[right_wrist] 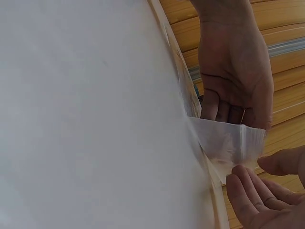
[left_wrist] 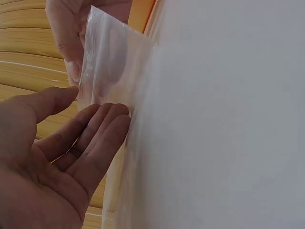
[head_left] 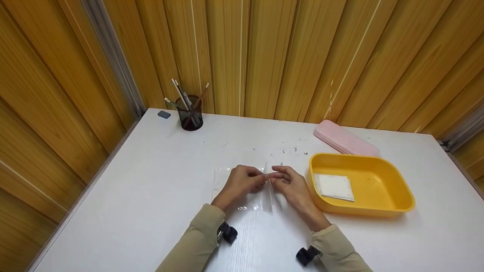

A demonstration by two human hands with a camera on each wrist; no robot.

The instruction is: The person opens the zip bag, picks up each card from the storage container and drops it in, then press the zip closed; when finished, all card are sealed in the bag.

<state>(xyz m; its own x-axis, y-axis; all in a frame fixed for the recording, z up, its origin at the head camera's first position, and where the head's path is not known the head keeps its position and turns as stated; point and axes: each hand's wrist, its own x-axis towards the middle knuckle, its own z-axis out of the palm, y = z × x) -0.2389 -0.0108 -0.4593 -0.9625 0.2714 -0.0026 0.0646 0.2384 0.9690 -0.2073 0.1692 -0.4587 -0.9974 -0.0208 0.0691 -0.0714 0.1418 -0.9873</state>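
Note:
A clear zip-lock bag (head_left: 223, 181) lies on the white table, its zip end standing up between the two hands. My left hand (head_left: 244, 181) pinches the raised zip edge between thumb and fingers. From the other side my right hand (head_left: 293, 187) holds the same edge, its fingertips close to the left ones. In the left wrist view, the upright flap of the bag (left_wrist: 114, 62) stands beside the left hand (left_wrist: 62, 148). The right wrist view has the flap (right_wrist: 224, 143) at the fingertips of the right hand (right_wrist: 271, 191). Whether the bag holds anything cannot be told.
Right of the hands stands a yellow bin (head_left: 378, 189) with white square cards (head_left: 334, 186) inside. A pink case (head_left: 344, 138) lies behind it. A black mesh cup (head_left: 191, 119) of pencils and a dark eraser (head_left: 164, 114) sit at the back left. Dark crumbs (head_left: 295, 150) dot the table.

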